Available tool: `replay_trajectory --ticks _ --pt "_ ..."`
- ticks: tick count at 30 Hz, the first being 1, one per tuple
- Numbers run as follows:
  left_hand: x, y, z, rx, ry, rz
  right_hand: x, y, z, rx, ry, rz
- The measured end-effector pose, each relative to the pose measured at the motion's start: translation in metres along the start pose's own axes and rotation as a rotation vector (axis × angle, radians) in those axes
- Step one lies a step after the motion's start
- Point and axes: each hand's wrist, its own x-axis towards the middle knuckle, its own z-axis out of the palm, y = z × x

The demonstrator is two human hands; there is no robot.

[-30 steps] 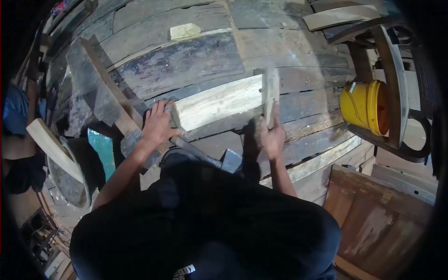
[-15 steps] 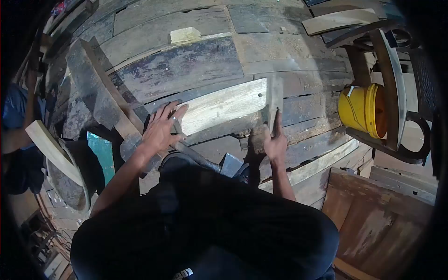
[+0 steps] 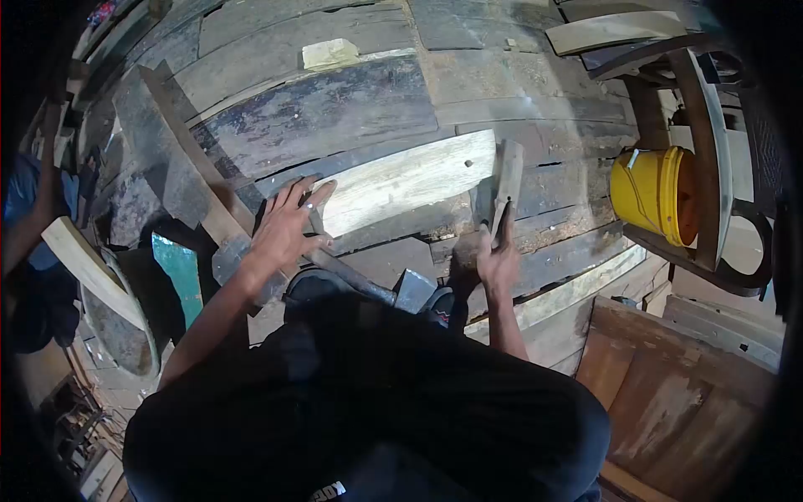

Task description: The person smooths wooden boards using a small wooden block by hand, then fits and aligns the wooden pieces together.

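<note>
A pale, slightly curved board (image 3: pixel 401 184) lies across the floor planks before me, with a small dark hole near its right end. My left hand (image 3: pixel 284 224) rests with spread fingers at the board's left end, its fingertips touching the upper corner. My right hand (image 3: pixel 499 261) grips a short wooden bar (image 3: pixel 509 167) that has a small dark hole, its index finger stretched along it. This bar stands just off the board's right end, tilted slightly right. Near my feet lies a tool with a wooden handle (image 3: pixel 351 274) and a flat, squarish metal head (image 3: pixel 416 291).
A heavy timber beam (image 3: pixel 171 151) lies at left, near a teal-painted piece (image 3: pixel 177 272) and another pale curved board (image 3: pixel 92 266). At far left, part of another person (image 3: pixel 38 201) shows. A yellow bucket (image 3: pixel 648 194) sits right, beside wooden furniture parts (image 3: pixel 701 142).
My right hand and the wooden bar have shifted slightly right, and a gap shows between bar and board end. The board's right end sits a little higher. My left hand stays at its end.
</note>
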Motion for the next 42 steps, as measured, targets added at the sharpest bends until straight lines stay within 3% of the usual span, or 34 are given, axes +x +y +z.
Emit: replay_trajectory --ticks 2,3,5,6,7,9,10,14,15,18,19,21,23,25,28,29,30,33,37,39,40,42 --pt "0.001 0.002 -0.003 0.006 -0.006 -0.001 -0.004 -0.007 0.007 0.016 0.061 0.091" --pt "0.002 0.003 -0.004 0.018 -0.011 -0.003 -0.007 -0.031 0.000 -0.045 -0.095 0.206" --pt "0.002 0.002 -0.002 0.017 0.001 -0.003 -0.029 -0.036 0.015 0.005 -0.107 0.196" --pt "0.002 0.002 -0.003 0.005 -0.008 -0.006 -0.036 -0.033 0.017 -0.047 -0.150 0.041" --pt "0.001 0.003 -0.004 -0.004 -0.022 -0.007 -0.047 -0.031 0.018 -0.039 -0.157 0.046" --pt "0.000 0.003 -0.004 0.009 -0.029 0.000 -0.060 -0.037 0.009 -0.097 -0.389 -0.198" --pt "0.000 0.003 -0.004 0.019 -0.023 0.001 -0.054 -0.038 -0.001 -0.176 -0.457 -0.212" --pt "0.000 0.003 -0.003 0.025 -0.019 -0.002 -0.014 0.008 -0.009 -0.082 -0.277 -0.073" --pt "0.001 0.003 -0.003 0.020 -0.016 0.000 -0.007 0.004 -0.011 -0.084 -0.275 -0.081" --pt "0.001 0.005 -0.004 0.027 -0.024 -0.008 -0.010 -0.021 0.000 0.220 -0.185 0.160" --pt "0.001 0.005 -0.003 0.025 -0.022 -0.011 -0.020 -0.036 0.002 0.139 -0.228 0.148" --pt "0.001 0.003 0.000 0.063 0.007 0.011 -0.045 -0.046 0.019 0.082 -0.233 -0.175" --pt "0.000 0.003 -0.001 0.068 -0.004 0.011 -0.063 -0.051 0.017 -0.135 -0.509 -0.215" --pt "0.000 0.002 -0.002 0.075 -0.013 0.014 -0.055 -0.041 0.004 -0.158 -0.558 -0.241" --pt "0.001 0.002 0.000 0.049 0.007 0.043 -0.026 -0.015 -0.007 -0.188 -0.464 -0.187" --pt "0.001 0.002 -0.001 0.072 0.005 0.045 -0.019 0.004 -0.001 -0.113 -0.328 -0.068" --pt "0.000 0.004 -0.001 0.092 0.005 0.043 -0.010 0.002 -0.004 -0.039 -0.193 0.047" --pt "0.001 0.007 -0.001 0.115 -0.005 0.025 -0.017 -0.026 0.002 0.133 -0.155 0.193" --pt "-0.001 0.006 0.001 0.134 0.011 0.025 -0.056 -0.066 0.014 -0.030 -0.501 -0.117" --pt "-0.001 0.003 0.005 0.146 0.053 0.057 -0.065 -0.062 0.018 -0.149 -0.502 -0.319" --pt "-0.003 0.003 0.005 0.139 0.059 0.065 -0.052 -0.061 0.006 -0.141 -0.595 -0.273" --pt "-0.003 0.002 0.007 0.169 0.045 0.054 -0.029 -0.041 -0.002 -0.184 -0.574 -0.127"
